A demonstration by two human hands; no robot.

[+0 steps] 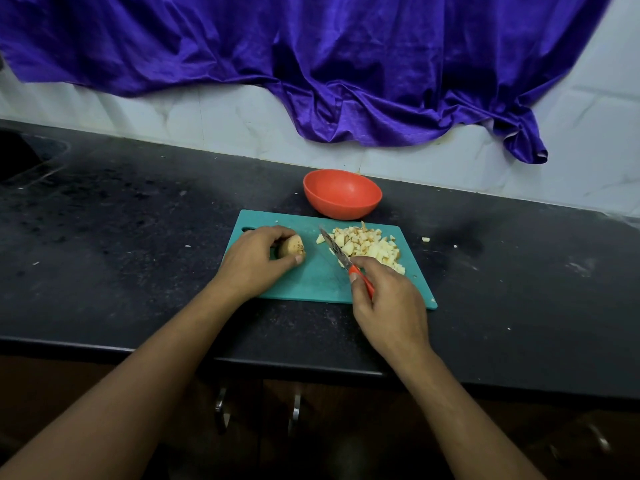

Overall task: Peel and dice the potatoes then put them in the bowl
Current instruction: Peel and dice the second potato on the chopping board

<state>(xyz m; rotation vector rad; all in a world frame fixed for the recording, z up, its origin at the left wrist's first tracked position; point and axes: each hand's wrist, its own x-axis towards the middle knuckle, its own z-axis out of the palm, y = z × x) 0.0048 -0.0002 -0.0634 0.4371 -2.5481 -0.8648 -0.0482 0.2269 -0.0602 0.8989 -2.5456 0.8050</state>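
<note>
A teal cutting board (pixel 311 278) lies on the black counter. My left hand (pixel 258 263) grips a potato piece (pixel 293 247) on the board's left part, fingers curled over it. My right hand (pixel 388 299) holds a knife (pixel 337 252) by its orange handle, blade pointing up-left beside a pile of diced potato (pixel 367 247) on the board's right part. An orange bowl (pixel 342 192) stands just behind the board; nothing shows inside it.
The black counter (pixel 138 237) runs left and right, its front edge near my forearms. A few stray potato bits (pixel 425 239) lie right of the board. A purple cloth (pixel 346 71) hangs on the tiled wall behind. A sink edge shows far left.
</note>
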